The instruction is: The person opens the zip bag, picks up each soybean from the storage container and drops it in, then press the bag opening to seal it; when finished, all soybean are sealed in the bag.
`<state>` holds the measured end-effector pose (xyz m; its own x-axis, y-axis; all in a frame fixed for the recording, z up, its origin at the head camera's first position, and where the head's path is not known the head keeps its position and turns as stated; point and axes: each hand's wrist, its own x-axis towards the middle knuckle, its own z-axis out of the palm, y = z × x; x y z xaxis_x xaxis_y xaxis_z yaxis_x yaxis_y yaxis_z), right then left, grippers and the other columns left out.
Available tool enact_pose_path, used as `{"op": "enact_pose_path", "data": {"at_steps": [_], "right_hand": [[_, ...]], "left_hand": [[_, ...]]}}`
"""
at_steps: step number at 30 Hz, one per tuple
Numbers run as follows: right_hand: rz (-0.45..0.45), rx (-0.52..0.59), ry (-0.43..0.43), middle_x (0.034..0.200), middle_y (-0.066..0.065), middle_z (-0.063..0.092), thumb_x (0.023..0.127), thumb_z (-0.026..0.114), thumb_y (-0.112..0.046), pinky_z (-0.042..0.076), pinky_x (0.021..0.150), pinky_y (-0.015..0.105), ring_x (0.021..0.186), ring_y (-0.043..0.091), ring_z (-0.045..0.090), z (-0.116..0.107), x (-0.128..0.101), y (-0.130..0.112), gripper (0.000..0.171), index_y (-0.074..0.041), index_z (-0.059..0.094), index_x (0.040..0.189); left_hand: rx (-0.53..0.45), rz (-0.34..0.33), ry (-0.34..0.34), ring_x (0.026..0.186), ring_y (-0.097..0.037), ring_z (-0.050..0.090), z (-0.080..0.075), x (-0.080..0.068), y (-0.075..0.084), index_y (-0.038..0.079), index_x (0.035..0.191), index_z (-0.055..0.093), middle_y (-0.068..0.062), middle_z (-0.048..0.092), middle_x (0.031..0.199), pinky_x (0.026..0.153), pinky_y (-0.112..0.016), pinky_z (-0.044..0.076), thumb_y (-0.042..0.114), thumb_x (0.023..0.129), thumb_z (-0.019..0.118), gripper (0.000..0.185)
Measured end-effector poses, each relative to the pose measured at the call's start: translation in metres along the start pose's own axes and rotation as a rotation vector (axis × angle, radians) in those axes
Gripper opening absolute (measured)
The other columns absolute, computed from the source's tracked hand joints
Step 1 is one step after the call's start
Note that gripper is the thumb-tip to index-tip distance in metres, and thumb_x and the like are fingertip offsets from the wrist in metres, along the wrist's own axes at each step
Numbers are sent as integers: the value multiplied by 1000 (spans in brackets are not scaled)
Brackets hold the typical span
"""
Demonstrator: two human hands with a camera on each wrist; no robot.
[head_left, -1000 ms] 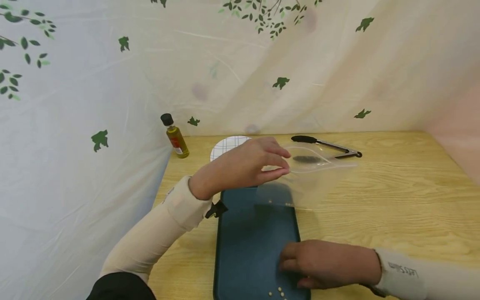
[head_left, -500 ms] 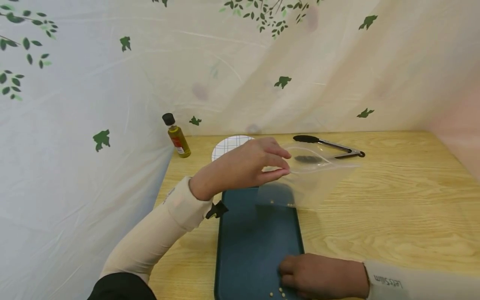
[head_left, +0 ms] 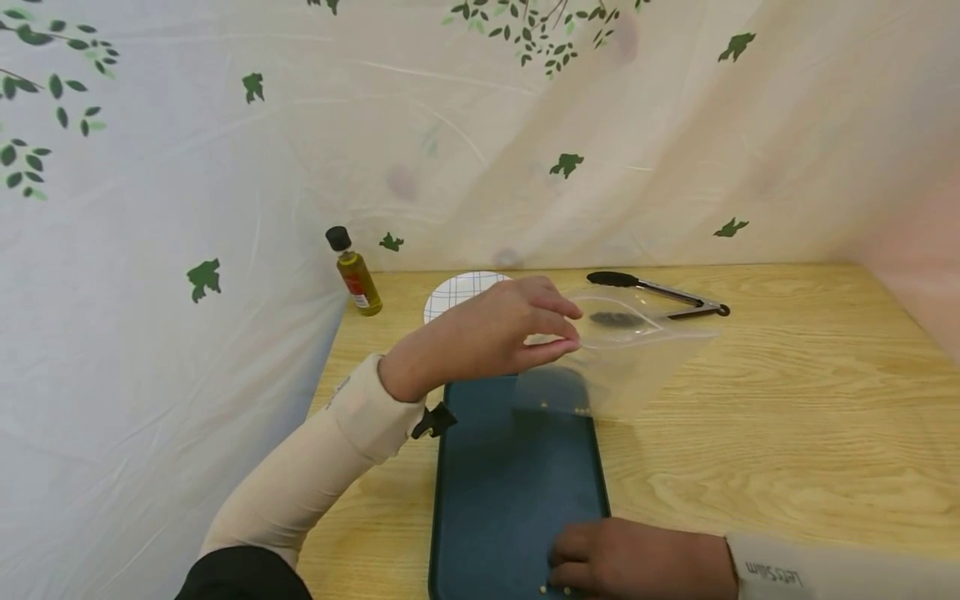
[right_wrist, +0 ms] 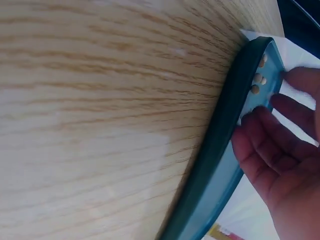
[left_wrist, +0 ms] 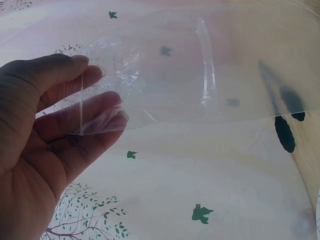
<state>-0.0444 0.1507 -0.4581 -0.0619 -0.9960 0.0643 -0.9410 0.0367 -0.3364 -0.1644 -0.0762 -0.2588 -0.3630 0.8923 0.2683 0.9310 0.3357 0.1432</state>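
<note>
I am viewing the scene from largest item to smallest. The tabletop (head_left: 787, 400) is carrying everything, and the curtain (head_left: 187, 167) is hanging behind it. The tray (head_left: 510, 483), dark blue, is lying lengthwise in front of me, its rim (right_wrist: 220, 150) showing in the right wrist view.

The bag (head_left: 622, 350), clear plastic, is hanging open-mouthed above the far end of the tray, with a few kernels (head_left: 573, 410) sitting at its bottom. The left hand (head_left: 487, 333) is pinching the bag's edge between thumb and fingers (left_wrist: 75, 100), so this grip is grasping the bag.

The right hand (head_left: 637, 558) is resting on the tray's near right corner, fingers loosely bent over the loose kernels (right_wrist: 259, 77) lying there. I am judging this grip released, since nothing is showing between the fingers.

Compared with a second ago, the right hand is sitting nearer to me and lower on the tray, now touching the loose kernels, while the left hand and bag are staying where they were. I am reading this as the kernels about to be gathered for the bag.

Behind, the tongs (head_left: 660, 293), plate (head_left: 457, 292) and oil bottle (head_left: 354, 273) are standing apart, untouched.
</note>
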Motion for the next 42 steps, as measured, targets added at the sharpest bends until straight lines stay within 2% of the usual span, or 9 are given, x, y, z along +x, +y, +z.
{"op": "enact_pose_path", "data": {"at_steps": [3, 4, 6, 11, 17, 25, 36, 42], "right_hand": [[-22, -17, 12, 127, -8, 58, 108, 43, -34, 44, 93, 9, 110, -1, 56, 0, 1, -3, 33, -27, 55, 139], [-33, -36, 18, 127, -8, 58, 108, 42, -36, 44, 93, 9, 109, 0, 56, 0, 2, -4, 34, -28, 55, 138], [-36, -34, 16, 122, -10, 58, 108, 42, -39, 42, 91, 8, 105, -1, 55, 2, 2, -4, 30, -31, 58, 132], [-37, 52, 12, 104, -15, 57, 107, 43, -40, 32, 81, 2, 90, -6, 48, 5, 4, -4, 26, -31, 66, 115], [-50, 74, 15, 96, -15, 56, 108, 44, -38, 29, 74, 0, 84, -8, 44, 4, 7, -4, 25, -29, 67, 110], [-214, -231, 16, 88, -16, 59, 108, 43, -36, 34, 68, 14, 81, -1, 46, 10, 8, -9, 27, -33, 68, 100], [-224, -295, -21, 88, -16, 57, 108, 43, -37, 33, 65, 12, 79, -2, 45, 12, 8, -6, 24, -34, 66, 100], [-231, -271, -35, 87, -16, 56, 109, 41, -35, 31, 63, 13, 77, -3, 42, 9, 8, -5, 25, -33, 65, 99]], "left_hand": [[0, 3, -1, 114, -17, 63, 0, 0, 0, 15, 107, 78, -3, 73, 122, 102, -28, 51, 22, 97, 67, 17], [0, 3, -4, 115, -17, 63, 0, 0, 0, 15, 108, 78, -3, 73, 122, 102, -28, 51, 22, 97, 67, 17], [-1, 2, -6, 115, -17, 63, 0, 0, 0, 15, 108, 78, -3, 72, 123, 102, -28, 51, 23, 98, 66, 18], [2, -2, -5, 114, -16, 63, 1, -1, 0, 14, 108, 78, -3, 72, 123, 101, -27, 51, 23, 98, 66, 18], [6, 0, -15, 114, -17, 63, 2, -1, 0, 14, 109, 77, -3, 72, 123, 101, -27, 51, 25, 98, 65, 19], [-3, -15, -22, 115, -16, 63, 2, -2, 0, 15, 109, 78, -3, 72, 124, 100, -27, 52, 23, 97, 67, 18], [-21, -23, -22, 116, -16, 63, 4, -3, 0, 15, 110, 77, -4, 71, 125, 100, -27, 52, 23, 98, 66, 18], [-10, -6, -21, 117, -16, 62, 5, -3, -1, 15, 110, 77, -4, 71, 125, 102, -28, 51, 24, 98, 65, 19]]}}
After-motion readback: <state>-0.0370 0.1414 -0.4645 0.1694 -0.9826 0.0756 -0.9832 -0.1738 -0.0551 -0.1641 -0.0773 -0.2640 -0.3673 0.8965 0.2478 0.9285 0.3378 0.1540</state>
